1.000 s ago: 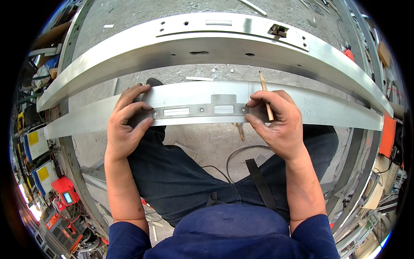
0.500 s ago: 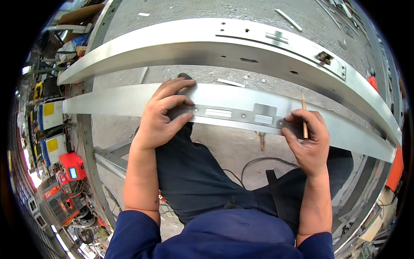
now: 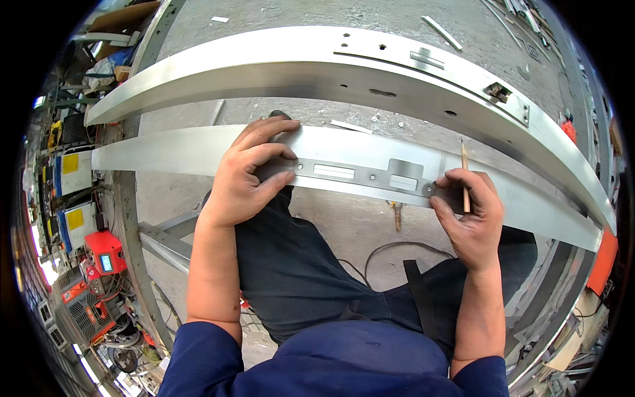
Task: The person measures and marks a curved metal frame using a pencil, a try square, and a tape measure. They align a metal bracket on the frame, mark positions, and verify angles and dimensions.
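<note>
A long flat aluminium bar (image 3: 178, 151) runs across in front of me, with a slotted metal plate (image 3: 360, 176) lying on its face. My left hand (image 3: 254, 172) presses down on the plate's left end, thumb under the bar's near edge. My right hand (image 3: 466, 215) pinches the plate's right end and holds a pencil (image 3: 464, 173) upright between its fingers. A wider aluminium profile (image 3: 297, 69) with holes and a fitted lock piece (image 3: 499, 92) lies just beyond the bar.
A concrete floor (image 3: 344, 225) shows below the bar, with a black cable (image 3: 387, 250) and a small tool (image 3: 397, 215) on it. Red and yellow machines (image 3: 102, 251) stand at the left. Metal strips (image 3: 442, 32) lie at the far side.
The view has swung so the bar and plate sit further right and tilted. Both hands have stayed on the plate's ends, the pencil still in my right hand.
</note>
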The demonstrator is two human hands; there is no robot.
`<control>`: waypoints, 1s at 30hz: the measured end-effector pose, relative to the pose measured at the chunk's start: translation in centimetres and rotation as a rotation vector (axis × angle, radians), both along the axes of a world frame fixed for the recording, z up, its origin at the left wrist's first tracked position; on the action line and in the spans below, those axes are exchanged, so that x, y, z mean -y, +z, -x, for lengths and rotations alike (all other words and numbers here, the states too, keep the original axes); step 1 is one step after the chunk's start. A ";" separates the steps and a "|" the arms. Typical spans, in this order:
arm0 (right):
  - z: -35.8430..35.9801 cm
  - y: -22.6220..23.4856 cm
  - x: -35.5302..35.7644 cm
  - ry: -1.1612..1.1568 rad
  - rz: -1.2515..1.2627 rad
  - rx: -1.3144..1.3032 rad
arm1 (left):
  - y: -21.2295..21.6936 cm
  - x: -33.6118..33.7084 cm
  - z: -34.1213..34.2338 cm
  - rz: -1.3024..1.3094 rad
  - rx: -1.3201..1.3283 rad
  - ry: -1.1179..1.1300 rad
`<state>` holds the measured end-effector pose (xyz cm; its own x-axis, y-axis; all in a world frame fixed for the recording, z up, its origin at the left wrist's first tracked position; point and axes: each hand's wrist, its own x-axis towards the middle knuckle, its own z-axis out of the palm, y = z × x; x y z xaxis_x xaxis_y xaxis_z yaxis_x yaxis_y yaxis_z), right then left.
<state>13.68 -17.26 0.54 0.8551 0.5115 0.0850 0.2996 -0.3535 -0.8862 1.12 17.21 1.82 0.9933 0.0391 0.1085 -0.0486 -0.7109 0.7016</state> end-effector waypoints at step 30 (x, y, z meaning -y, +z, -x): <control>-0.8 0.4 0.3 0.037 -0.053 0.049 | 0.0 0.4 -0.2 0.029 -0.011 0.049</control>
